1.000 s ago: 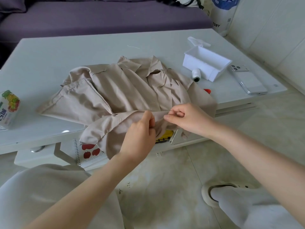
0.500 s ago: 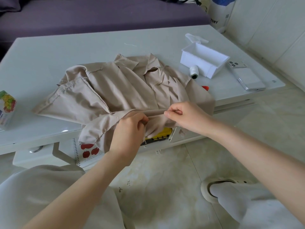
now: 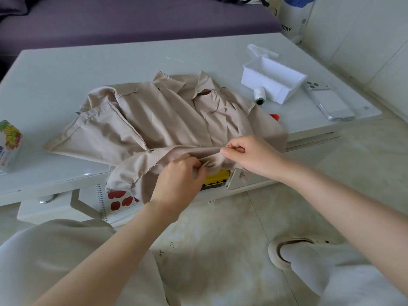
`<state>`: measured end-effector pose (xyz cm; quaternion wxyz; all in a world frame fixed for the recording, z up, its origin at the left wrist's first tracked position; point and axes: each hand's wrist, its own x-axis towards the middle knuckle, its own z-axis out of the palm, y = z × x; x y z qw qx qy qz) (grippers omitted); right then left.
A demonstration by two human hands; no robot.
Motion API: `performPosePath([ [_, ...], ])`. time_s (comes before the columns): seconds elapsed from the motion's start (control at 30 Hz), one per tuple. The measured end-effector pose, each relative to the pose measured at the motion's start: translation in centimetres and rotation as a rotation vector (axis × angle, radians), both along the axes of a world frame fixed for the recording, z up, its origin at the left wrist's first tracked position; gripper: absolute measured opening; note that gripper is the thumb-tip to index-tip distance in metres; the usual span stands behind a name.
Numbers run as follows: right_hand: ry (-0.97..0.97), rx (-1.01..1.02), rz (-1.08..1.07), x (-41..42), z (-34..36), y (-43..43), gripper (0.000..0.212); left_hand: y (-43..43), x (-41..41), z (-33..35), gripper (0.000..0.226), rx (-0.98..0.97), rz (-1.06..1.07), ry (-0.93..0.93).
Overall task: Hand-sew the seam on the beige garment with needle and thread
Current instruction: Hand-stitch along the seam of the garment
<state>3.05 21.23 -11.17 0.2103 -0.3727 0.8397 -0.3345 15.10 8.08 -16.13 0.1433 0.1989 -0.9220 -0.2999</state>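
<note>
The beige garment (image 3: 154, 120) lies crumpled on the white table (image 3: 110, 69), its front edge hanging over the near side. My left hand (image 3: 181, 177) pinches a fold of that hanging edge from below. My right hand (image 3: 245, 154) pinches a thin needle (image 3: 226, 145) at the top of the same edge, its tip pointing left over the cloth. The thread itself is too fine to make out. A white thread spool (image 3: 258, 96) stands by the garment's right side.
A white plastic box (image 3: 273, 79) and a phone (image 3: 329, 102) lie at the table's right. A juice carton (image 3: 10, 146) stands at the left edge. A yellow case (image 3: 215, 178) and an apple-print notebook (image 3: 119, 202) sit under the table. My slippered foot (image 3: 293, 252) rests on the floor.
My left hand has slid down and left along the hanging edge, now gripping lower. My right hand stays at the seam, still holding the needle.
</note>
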Motion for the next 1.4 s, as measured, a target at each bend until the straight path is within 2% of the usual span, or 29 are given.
performPosePath([
  [0.2,0.012,0.024,-0.018,-0.6,-0.4,0.6,0.039,-0.4,0.3,-0.5,0.022,-0.022,-0.03,0.023],
  [0.37,0.013,0.036,-0.031,-0.6,-0.7,1.0,0.04,-0.2,0.5,-0.1,0.026,0.054,0.004,0.12],
  [0.43,-0.004,0.03,-0.015,-0.5,-0.6,1.2,0.04,0.1,0.4,0.3,0.033,0.096,-0.007,0.045],
  [0.53,-0.021,0.043,0.034,-0.1,-0.4,1.2,0.042,0.4,-0.1,0.1,0.037,0.018,-0.001,-0.061],
  [0.63,-0.012,0.046,0.051,0.1,-0.4,1.1,0.041,0.1,-0.3,-0.3,0.026,-0.017,0.003,-0.057],
  [0.83,0.047,0.072,-0.013,-0.8,-1.1,1.2,0.039,0.1,0.5,0.1,0.022,-0.034,-0.018,0.103],
  [0.97,0.059,0.086,-0.033,-1.2,-1.7,1.5,0.034,0.5,1.3,1.2,0.019,0.082,-0.011,0.185],
  [1.03,0.061,0.082,-0.051,-1.2,-2.0,1.7,0.033,0.6,1.3,1.3,0.021,0.156,-0.011,0.144],
  [1.2,0.052,0.056,-0.073,-0.6,-2.2,1.9,0.031,0.9,0.9,0.8,0.026,0.492,0.031,-0.02],
  [1.4,0.01,0.0,-0.066,0.6,-3.0,2.5,0.028,0.9,0.4,0.2,0.015,0.525,0.086,0.006],
])
